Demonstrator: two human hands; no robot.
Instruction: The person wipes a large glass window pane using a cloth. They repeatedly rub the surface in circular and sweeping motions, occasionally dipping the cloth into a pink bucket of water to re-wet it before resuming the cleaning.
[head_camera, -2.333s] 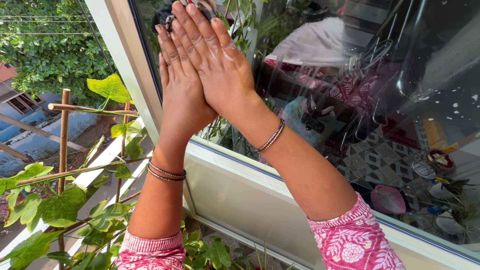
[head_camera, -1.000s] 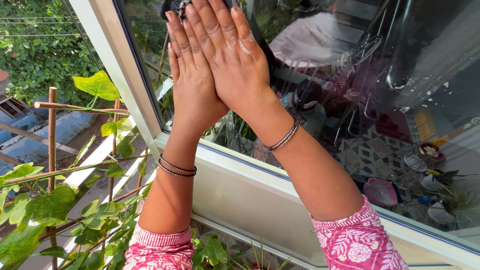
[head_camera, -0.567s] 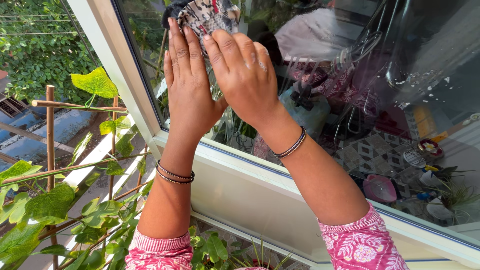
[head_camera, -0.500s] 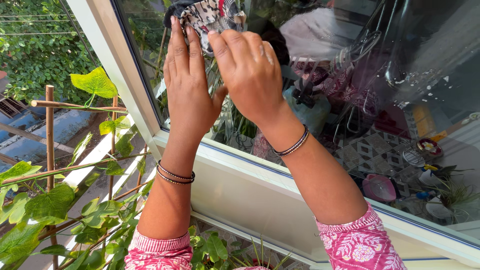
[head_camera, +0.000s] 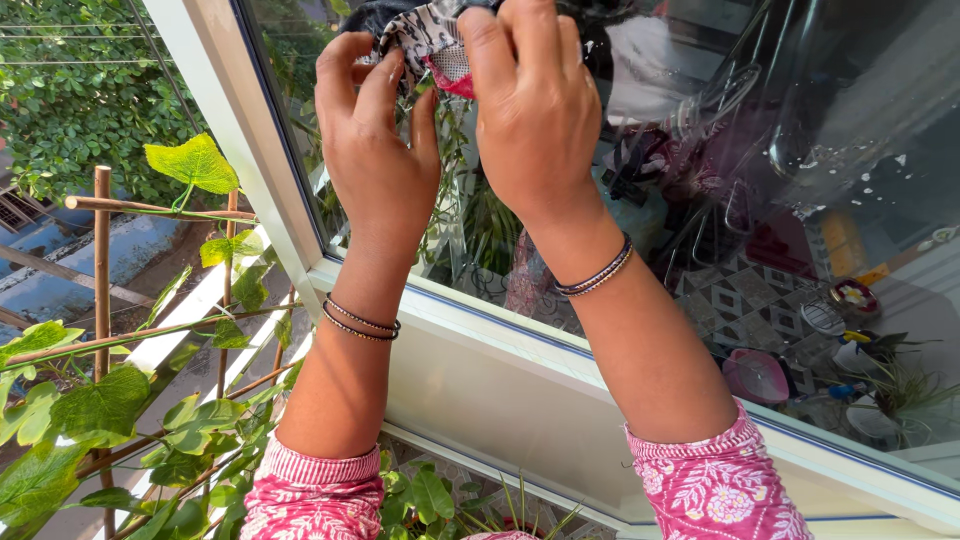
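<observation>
Both hands up at 12 o'clock against the window pane (head_camera: 700, 150), bunching one patterned cloth (head_camera: 432, 40) betw. them. Left hand (head_camera: 375, 140) has fingers curled over the cloth's left edge, thumb pinching it; right hand (head_camera: 535, 110) is clenched over the cloth's right side, knuckles toward us. Cloth sits at the very top, pressed to the glass, partly cut off by the frame edge; it's crumpled soft fabric, black-and-white print w/ a red patch showing.

Around: white window frame (head_camera: 230, 130) runs diagonally from 11 o'clock down to the sill (head_camera: 480, 340) at 5 o'clock; smooth, hard, painted. Glass is glossy and dark, speckled w/ small white drops at 2 o'clock, and full of reflections. Nothing sits betw. the hands and the glass but the cloth.

At 8–9 o'clock, a leafy vine (head_camera: 110, 400) on bamboo poles (head_camera: 102, 270): one upright clearly seen, plus crossbars; broad, veined green leaves. More small plants (head_camera: 430, 500) at 6 o'clock.

Wrists: two thin bangles (head_camera: 360, 320) on the left, approx. two (head_camera: 597, 275) on the right. Two pink floral sleeves (head_camera: 715, 485), pushed up the forearms.
</observation>
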